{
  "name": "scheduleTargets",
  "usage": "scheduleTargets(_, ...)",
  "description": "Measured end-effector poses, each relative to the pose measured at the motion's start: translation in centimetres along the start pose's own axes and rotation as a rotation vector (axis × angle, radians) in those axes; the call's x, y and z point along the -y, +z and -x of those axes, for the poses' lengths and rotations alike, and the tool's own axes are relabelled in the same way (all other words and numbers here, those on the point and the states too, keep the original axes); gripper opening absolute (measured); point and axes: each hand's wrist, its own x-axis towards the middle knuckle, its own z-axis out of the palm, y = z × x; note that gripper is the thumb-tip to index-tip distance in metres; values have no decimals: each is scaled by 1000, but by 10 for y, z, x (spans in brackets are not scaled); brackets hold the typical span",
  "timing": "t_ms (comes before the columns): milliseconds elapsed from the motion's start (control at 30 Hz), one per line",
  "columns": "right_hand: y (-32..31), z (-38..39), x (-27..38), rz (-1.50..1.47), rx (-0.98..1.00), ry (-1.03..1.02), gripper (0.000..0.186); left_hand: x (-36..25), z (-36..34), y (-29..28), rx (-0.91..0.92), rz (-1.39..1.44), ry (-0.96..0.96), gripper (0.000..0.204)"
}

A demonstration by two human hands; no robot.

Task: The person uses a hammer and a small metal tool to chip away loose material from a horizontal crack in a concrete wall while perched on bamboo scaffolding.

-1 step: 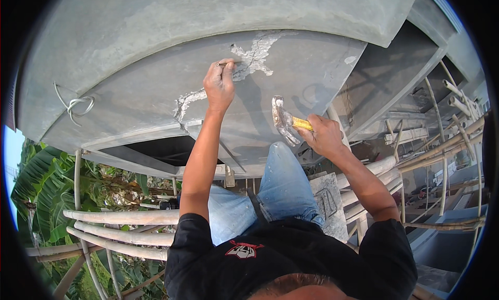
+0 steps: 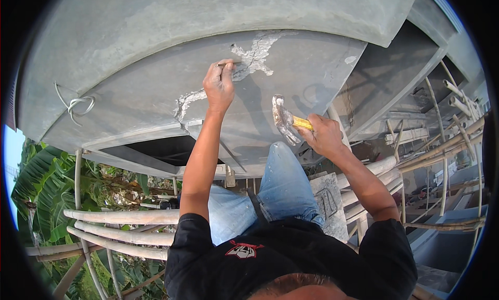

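My left hand (image 2: 219, 87) is closed round a thin chisel (image 2: 224, 64), pinched against the grey wall (image 2: 150, 87). The chisel's far end lies at a rough, chipped-out crack (image 2: 257, 56) that shows pale broken plaster; its very tip is hard to make out. Lower left, the chipped line (image 2: 188, 100) runs on toward a window opening. My right hand (image 2: 323, 136) grips the yellow handle of a claw hammer (image 2: 283, 121), whose worn, whitish head is held apart from the wall and the chisel, to the right of my left hand.
Bamboo poles (image 2: 122, 217) form scaffolding on both sides of me. A grey, plaster-stained board (image 2: 330, 204) lies beside my knee. A loop of pale wire (image 2: 78, 105) sticks out of the wall at left. Banana leaves (image 2: 36, 178) grow below left. A dark opening (image 2: 161, 149) sits low in the wall.
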Motion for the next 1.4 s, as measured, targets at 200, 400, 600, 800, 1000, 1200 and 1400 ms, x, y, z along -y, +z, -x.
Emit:
scheduleTargets(200, -2, 1, 8, -120, 2, 56, 28, 0, -5, 7, -135, 25, 54, 14)
scheduleTargets(400, -1, 12, 4, -180, 3, 90, 33, -8, -2, 6, -86, -31, 245, 11)
scheduleTargets(600, -2, 18, 11, -225, -27, 143, 31, -10, 0, 18, -4, -127, 470, 34)
scheduleTargets(800, 3, 27, 10, -252, -55, 178, 27, -14, 9, 24, 21, -239, 553, 42)
scheduleTargets(1000, 19, 34, 3, -320, -52, 249, 21, -11, 8, 30, 46, -295, 573, 45)
scheduleTargets(1200, 40, 35, 4, -505, -86, 359, 26, -18, 4, 39, 52, -344, 591, 45)
scheduleTargets(1400, 83, 3, 47, -1143, -352, 555, 33, -23, 4, 39, 82, -380, 542, 44)
